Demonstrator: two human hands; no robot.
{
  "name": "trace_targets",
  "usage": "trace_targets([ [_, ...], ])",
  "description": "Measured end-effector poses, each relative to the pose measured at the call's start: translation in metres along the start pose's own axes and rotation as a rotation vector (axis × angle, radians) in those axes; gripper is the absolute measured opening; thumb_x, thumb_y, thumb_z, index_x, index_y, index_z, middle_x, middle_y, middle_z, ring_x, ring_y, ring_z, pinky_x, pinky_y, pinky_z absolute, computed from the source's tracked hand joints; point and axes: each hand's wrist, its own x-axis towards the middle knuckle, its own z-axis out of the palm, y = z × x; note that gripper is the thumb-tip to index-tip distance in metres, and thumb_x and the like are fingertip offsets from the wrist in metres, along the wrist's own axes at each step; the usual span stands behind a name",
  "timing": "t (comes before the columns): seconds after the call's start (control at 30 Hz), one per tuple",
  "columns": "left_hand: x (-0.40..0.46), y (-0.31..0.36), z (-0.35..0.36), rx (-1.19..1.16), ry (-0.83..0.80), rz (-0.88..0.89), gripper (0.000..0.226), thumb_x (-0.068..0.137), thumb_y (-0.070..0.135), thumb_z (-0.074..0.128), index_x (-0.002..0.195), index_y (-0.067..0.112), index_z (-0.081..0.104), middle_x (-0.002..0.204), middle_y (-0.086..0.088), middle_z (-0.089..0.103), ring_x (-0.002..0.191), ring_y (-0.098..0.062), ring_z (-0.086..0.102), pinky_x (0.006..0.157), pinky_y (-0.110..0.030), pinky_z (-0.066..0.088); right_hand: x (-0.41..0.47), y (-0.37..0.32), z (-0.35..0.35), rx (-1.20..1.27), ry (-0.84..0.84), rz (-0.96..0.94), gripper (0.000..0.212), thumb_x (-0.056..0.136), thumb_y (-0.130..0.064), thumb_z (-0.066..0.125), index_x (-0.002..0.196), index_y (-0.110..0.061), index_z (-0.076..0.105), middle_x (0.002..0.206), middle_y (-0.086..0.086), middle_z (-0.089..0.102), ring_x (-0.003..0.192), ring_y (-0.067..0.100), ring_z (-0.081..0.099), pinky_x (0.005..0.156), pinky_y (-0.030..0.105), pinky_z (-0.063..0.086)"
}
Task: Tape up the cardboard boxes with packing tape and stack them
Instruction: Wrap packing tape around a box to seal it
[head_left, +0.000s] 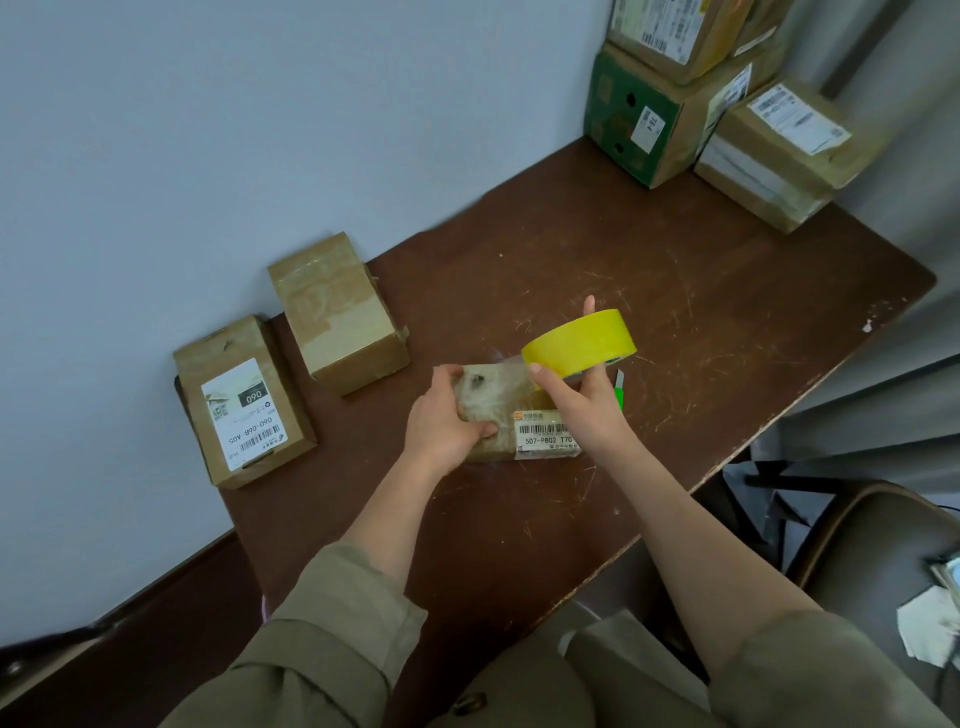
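A small cardboard box (524, 415) with a barcode label lies in the middle of the brown table (701, 312). My left hand (447, 415) grips its left end, thumb on top. My right hand (587, 392) holds a yellow roll of packing tape (582, 340) just above the box's right end. A clear strip of tape runs from the roll across the box's top to my left hand. Two more taped boxes lie to the left by the wall: a plain one (337, 312) and a labelled one (244, 402).
A stack of cardboard boxes (675, 93) fills the far right corner, with another box (779, 150) beside it. Something green (619, 396) lies behind my right hand. A chair (872, 561) stands at the table's right. The wall runs along the left.
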Motion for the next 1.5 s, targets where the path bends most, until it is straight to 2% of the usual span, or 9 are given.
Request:
trace_targets([
  [0.23,-0.016,-0.002,-0.029,-0.387,0.007,-0.092,0.019,0.092,0.03,0.069,0.104,0.016,0.063,0.094,-0.002,0.063,0.083,-0.013,0.059,0.07,-0.023,0.045,-0.019,-0.017,0.007,0.136,0.065,-0.062,0.097,0.093,-0.012,0.07,0.157,-0.039,0.002,0.081,0.001,0.056,0.081,0.014,0.056,0.084,0.027,0.052],
  [0.57,-0.043,-0.026,-0.028,-0.355,0.092,-0.179,0.025,0.097,0.025,0.062,0.084,0.005,0.07,0.08,-0.01,0.07,0.074,-0.017,0.062,0.07,-0.028,0.046,-0.061,-0.002,0.031,0.135,0.314,-0.091,0.078,0.091,-0.011,0.072,0.152,-0.033,0.027,0.083,-0.001,0.06,0.077,0.012,0.058,0.078,0.023,0.052],
  [0.67,-0.048,-0.027,-0.028,-0.287,0.197,-0.135,0.03,0.098,0.026,0.058,0.076,0.006,0.062,0.084,-0.016,0.069,0.072,-0.02,0.061,0.065,-0.029,0.043,-0.069,-0.012,0.038,0.076,0.404,-0.072,0.037,0.089,-0.012,0.075,0.11,-0.04,0.063,0.084,0.003,0.063,0.077,0.017,0.06,0.077,0.03,0.053],
  [0.77,-0.051,-0.032,-0.033,-0.295,0.273,-0.133,0.029,0.099,0.025,0.057,0.08,0.004,0.061,0.083,-0.013,0.069,0.068,-0.016,0.058,0.06,-0.026,0.042,-0.071,-0.015,0.041,0.041,0.496,-0.014,0.026,0.085,-0.012,0.079,0.077,-0.027,0.059,0.079,-0.001,0.063,0.075,0.016,0.062,0.075,0.038,0.052],
  [0.93,-0.049,-0.045,-0.039,-0.33,0.272,-0.149,0.032,0.097,0.026,0.059,0.085,-0.002,0.065,0.069,-0.005,0.057,0.063,-0.015,0.051,0.065,-0.029,0.042,-0.067,-0.017,0.019,-0.005,0.459,-0.127,0.051,0.082,-0.003,0.08,0.112,-0.038,0.058,0.078,-0.003,0.063,0.068,0.007,0.06,0.071,0.029,0.051],
  [1.07,-0.049,-0.055,-0.025,-0.352,0.217,-0.175,0.024,0.1,0.027,0.056,0.088,0.01,0.066,0.08,-0.002,0.066,0.072,-0.015,0.059,0.066,-0.027,0.043,-0.068,-0.005,0.016,-0.133,0.428,-0.11,0.027,0.082,-0.015,0.082,0.096,-0.026,0.062,0.079,-0.005,0.065,0.071,0.009,0.063,0.074,0.045,0.054],
  [1.2,-0.044,-0.059,-0.016,-0.341,0.219,-0.172,0.02,0.101,0.028,0.053,0.093,0.015,0.064,0.09,-0.003,0.066,0.079,-0.013,0.059,0.062,-0.023,0.039,-0.069,0.009,0.017,-0.266,0.451,-0.089,0.082,0.081,-0.04,0.077,0.145,-0.056,0.027,0.078,-0.017,0.063,0.077,0.018,0.063,0.093,0.058,0.049],
  [1.3,-0.039,-0.061,-0.012,-0.341,0.234,-0.161,0.019,0.102,0.028,0.051,0.097,0.014,0.064,0.09,-0.001,0.064,0.08,-0.011,0.058,0.064,-0.023,0.04,-0.071,0.011,0.023,-0.387,0.466,-0.129,0.079,0.08,-0.048,0.071,0.126,-0.083,0.017,0.092,0.0,0.068,0.085,0.03,0.063,0.096,0.066,0.042],
  [1.5,-0.031,-0.065,-0.006,-0.338,0.239,-0.116,0.02,0.102,0.027,0.051,0.092,0.014,0.063,0.083,0.0,0.062,0.073,-0.011,0.056,0.063,-0.022,0.04,-0.071,0.017,0.022,-0.51,0.493,-0.147,0.067,0.082,-0.039,0.074,0.122,-0.067,0.028,0.114,0.016,0.068,0.102,0.035,0.059,0.108,0.057,0.03],
])
